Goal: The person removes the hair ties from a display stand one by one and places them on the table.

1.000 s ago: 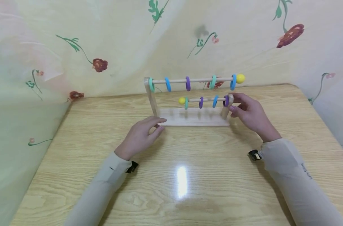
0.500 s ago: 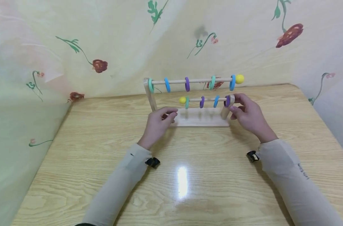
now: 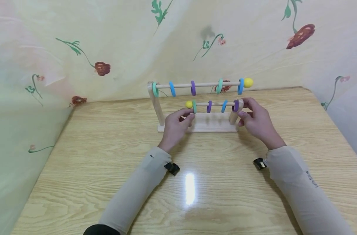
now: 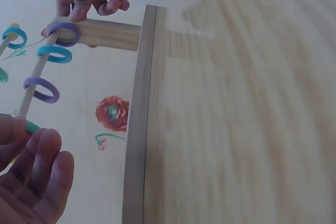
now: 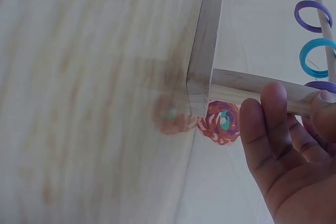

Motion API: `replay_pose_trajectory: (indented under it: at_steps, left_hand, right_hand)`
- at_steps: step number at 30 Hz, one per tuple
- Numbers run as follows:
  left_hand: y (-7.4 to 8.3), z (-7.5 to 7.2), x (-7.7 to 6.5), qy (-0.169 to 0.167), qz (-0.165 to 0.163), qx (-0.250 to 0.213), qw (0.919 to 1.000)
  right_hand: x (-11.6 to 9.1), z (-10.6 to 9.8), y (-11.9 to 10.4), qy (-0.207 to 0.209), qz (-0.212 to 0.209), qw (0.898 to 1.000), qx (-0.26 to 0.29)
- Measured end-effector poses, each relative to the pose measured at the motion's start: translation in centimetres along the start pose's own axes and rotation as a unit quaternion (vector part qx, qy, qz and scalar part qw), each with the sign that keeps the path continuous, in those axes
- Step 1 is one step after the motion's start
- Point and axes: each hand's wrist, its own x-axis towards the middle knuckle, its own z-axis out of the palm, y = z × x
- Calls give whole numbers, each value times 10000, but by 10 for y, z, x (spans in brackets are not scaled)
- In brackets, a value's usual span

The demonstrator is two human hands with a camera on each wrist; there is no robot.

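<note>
A wooden stand (image 3: 213, 123) carries colored rings on two rods at the back of the table. My left hand (image 3: 176, 128) pinches the mint-green ring (image 4: 32, 127) at the free end of the lower rod (image 3: 216, 104), beside a yellow ball (image 3: 189, 104). My right hand (image 3: 259, 124) grips the short right post (image 5: 252, 86) near its top, thumb in front. Close to that thumb a purple ring (image 3: 235, 106) hangs against the post. A blue ring (image 3: 224, 106) and another purple ring (image 3: 209, 106) hang between the two hands.
Above, a longer rod (image 3: 202, 85) runs from the tall left post (image 3: 156, 106) to a yellow ball (image 3: 248, 83), with several green, blue and purple rings on it. Flower-patterned cloth (image 3: 131, 49) rises behind the wood-grain table (image 3: 219, 195).
My left hand has moved right and up from the base's left end to the green ring on the lower rod. My right hand stays on the post.
</note>
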Motion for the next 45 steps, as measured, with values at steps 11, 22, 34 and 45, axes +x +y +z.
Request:
replay_pose_trajectory:
  at_steps: [11, 22, 34, 45]
  left_hand:
    - [-1, 8, -6, -435, -192, -514, 9975]
    - [2, 5, -7, -660, -132, -905, 9936]
    - [0, -5, -1, 80, -364, -1341, 9903]
    - [-1, -17, 2, 326, -756, -1581, 9840]
  right_hand:
    - [-8, 3, -1, 39, 62, 9999, -88]
    - [-7, 3, -7, 8, 80, 9999, -111]
    - [-10, 4, -5, -36, 193, 9996, -187]
    - [-11, 5, -6, -39, 112, 9996, -253]
